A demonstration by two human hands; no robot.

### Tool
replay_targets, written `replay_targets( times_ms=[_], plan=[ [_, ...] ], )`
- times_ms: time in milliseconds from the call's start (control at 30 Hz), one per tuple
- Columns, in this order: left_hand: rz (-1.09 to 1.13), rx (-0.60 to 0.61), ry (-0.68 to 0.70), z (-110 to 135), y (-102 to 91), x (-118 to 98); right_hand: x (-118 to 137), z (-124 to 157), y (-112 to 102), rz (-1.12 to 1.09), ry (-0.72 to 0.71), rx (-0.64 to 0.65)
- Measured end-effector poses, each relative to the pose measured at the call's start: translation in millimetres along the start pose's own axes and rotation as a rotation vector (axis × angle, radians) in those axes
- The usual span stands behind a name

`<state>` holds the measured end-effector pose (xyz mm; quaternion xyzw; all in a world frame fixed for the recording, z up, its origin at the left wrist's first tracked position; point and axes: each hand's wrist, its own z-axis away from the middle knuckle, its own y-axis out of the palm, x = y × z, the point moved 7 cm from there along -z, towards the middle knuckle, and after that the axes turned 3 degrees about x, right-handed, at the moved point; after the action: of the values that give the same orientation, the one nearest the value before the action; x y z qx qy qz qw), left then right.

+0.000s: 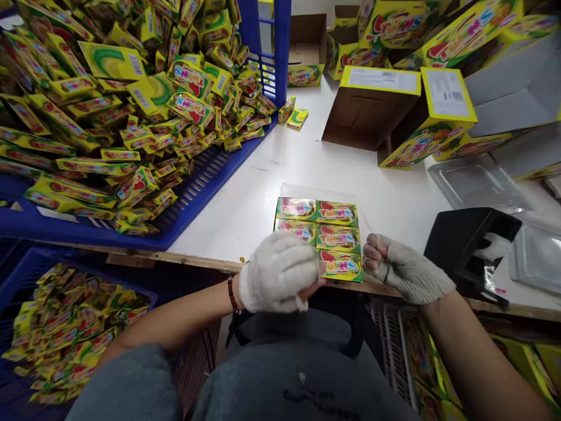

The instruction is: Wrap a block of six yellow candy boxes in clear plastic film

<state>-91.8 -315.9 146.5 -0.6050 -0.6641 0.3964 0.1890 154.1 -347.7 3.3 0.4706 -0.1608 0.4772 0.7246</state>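
Observation:
Several small yellow-green candy boxes (328, 231) lie in two columns inside a clear plastic wrap at the near edge of the white table (263, 193). My left hand (277, 273), in a white glove, is curled closed over the near left corner of this bundle. My right hand (394, 267), in a greyish glove, is closed in a loose fist just right of the bundle's near corner, pinching what seems to be the wrap's edge; what it grips is too small to name.
A blue crate (193, 196) piled with loose candy boxes stands at left. Another blue bin (26, 275) of boxes sits below left. Open printed cartons (372, 108) stand at the back. A black tape dispenser (471, 242) and clear trays (477, 181) are at right.

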Motion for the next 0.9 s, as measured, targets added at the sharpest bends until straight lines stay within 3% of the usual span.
replay_targets(
  times_ms=[200,300,433,567,667,900],
  plan=[
    [-0.18,0.26,-0.205,-73,10.7,32,-1,6,13,0.216,-0.007,0.053],
    [-0.156,0.451,-0.281,-92,30.8,46,-1,4,14,0.25,-0.006,0.059],
    [-0.1,0.722,-0.236,-90,89.7,62,-8,7,11,0.238,0.016,0.032],
    [-0.102,0.807,-0.175,-78,130.7,70,-16,13,14,0.2,0.065,0.0],
    [-0.118,0.814,-0.16,-72,134.5,69,-15,18,21,0.214,0.079,-0.044],
    [-0.138,0.858,-0.164,-71,135.5,73,-10,31,17,0.43,0.056,-0.332]
  ],
)
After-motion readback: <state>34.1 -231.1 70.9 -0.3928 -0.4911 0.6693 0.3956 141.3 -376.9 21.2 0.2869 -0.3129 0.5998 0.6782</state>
